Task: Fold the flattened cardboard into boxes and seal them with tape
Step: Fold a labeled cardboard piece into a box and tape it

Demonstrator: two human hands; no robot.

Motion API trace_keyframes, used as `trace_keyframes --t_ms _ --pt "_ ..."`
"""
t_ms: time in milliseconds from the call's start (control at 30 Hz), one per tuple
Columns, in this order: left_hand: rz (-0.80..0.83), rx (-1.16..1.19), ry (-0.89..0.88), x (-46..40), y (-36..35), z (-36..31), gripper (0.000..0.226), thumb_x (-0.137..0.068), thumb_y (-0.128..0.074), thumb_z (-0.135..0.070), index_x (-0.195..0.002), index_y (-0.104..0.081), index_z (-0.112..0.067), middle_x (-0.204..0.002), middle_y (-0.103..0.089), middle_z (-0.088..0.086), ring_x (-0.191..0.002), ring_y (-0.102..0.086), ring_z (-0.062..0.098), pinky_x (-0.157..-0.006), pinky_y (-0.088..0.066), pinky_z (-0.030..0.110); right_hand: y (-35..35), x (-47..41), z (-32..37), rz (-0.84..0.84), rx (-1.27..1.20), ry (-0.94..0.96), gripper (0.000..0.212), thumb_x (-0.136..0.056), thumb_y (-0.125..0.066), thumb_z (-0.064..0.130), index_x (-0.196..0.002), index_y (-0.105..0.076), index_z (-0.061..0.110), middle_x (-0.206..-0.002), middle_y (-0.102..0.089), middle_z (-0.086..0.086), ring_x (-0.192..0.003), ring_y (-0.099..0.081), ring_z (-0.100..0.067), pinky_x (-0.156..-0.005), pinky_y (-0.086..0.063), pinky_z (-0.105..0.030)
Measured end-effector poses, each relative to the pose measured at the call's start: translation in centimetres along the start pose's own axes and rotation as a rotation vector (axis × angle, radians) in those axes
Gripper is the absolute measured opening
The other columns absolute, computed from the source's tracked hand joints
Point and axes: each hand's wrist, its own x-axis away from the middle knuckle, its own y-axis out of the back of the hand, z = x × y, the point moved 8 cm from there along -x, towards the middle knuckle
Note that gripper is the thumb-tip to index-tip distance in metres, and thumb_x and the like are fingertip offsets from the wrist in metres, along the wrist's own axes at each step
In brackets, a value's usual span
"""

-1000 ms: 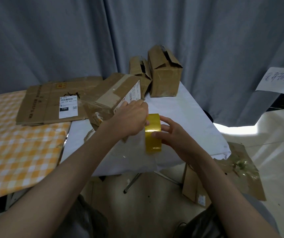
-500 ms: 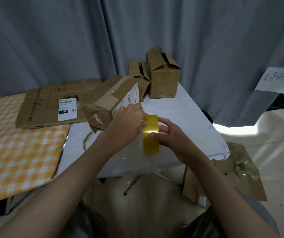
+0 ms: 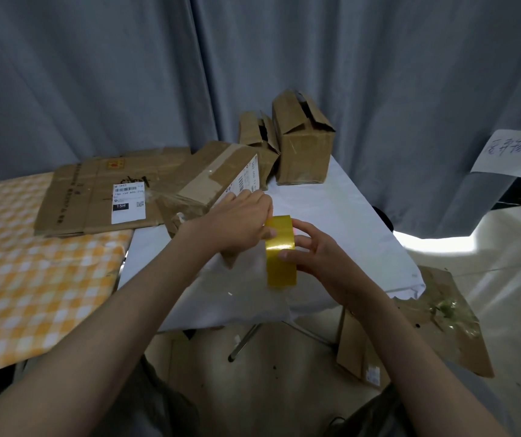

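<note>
On the left a checked cloth (image 3: pixel 32 263) lies under flattened cardboard (image 3: pixel 95 197) with a white label, waiting to be folded. My left hand (image 3: pixel 237 222) pinches at the upper rim of the yellow tape roll (image 3: pixel 279 250), fingers curled closed there, probably on the loose tape end, though I cannot see the end itself. Just behind it sits the folded box (image 3: pixel 212 184) on the white table (image 3: pixel 347 216). My right hand (image 3: pixel 312 257) grips the roll from its far side, thumb on the face. I judge the step is starting the tape: steady the roll, peel slowly, keep the strip straight. Two more boxes (image 3: pixel 303 146) stand at the back, clear of the work; cardboard scraps (image 3: pixel 435 316) lie on the floor at right.
</note>
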Motion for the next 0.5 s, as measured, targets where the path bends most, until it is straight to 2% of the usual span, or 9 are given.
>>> trace_keyframes --t_ms 100,200,300,500 --pt "0.008 0.052 -0.010 0.0 -0.3 0.2 0.023 -0.098 -0.050 -0.047 -0.107 -0.046 -0.027 -0.108 -0.043 -0.007 -0.099 -0.038 0.014 -0.087 -0.028 0.032 0.0 0.0 -0.1 0.014 0.014 -0.007 0.071 -0.082 -0.077 0.020 -0.143 -0.042 0.028 -0.129 -0.063 -0.005 -0.111 -0.065 -0.024 -0.087 -0.059 -0.031" --pt "-0.073 0.073 -0.025 0.4 -0.4 0.1 0.022 -0.098 -0.050 -0.046 -0.103 -0.045 -0.026 -0.104 -0.043 -0.008 -0.097 -0.040 0.014 -0.084 -0.027 0.031 0.1 0.1 -0.2 0.020 0.008 -0.005 0.082 -0.072 -0.080 0.031 -0.145 -0.042 0.027 -0.131 -0.063 -0.006 -0.113 -0.065 -0.025 -0.093 -0.057 -0.038" --pt "-0.128 0.087 -0.043 1.0 -0.5 0.0 0.021 -0.098 -0.050 -0.045 -0.101 -0.042 -0.026 -0.103 -0.042 -0.008 -0.096 -0.039 0.014 -0.082 -0.026 0.031 0.0 0.1 -0.2 0.031 0.000 0.001 0.086 -0.066 -0.080 0.036 -0.143 -0.043 0.028 -0.131 -0.063 -0.006 -0.114 -0.065 -0.025 -0.094 -0.057 -0.038" --pt "-0.187 0.100 -0.052 1.5 -1.1 -0.1 0.018 -0.100 -0.047 -0.045 -0.099 -0.040 -0.028 -0.102 -0.040 -0.008 -0.092 -0.040 0.014 -0.080 -0.028 0.030 0.1 0.1 -0.5 0.032 0.010 -0.001 0.088 -0.066 -0.080 0.037 -0.145 -0.042 0.028 -0.134 -0.060 -0.006 -0.117 -0.062 -0.027 -0.098 -0.055 -0.043"
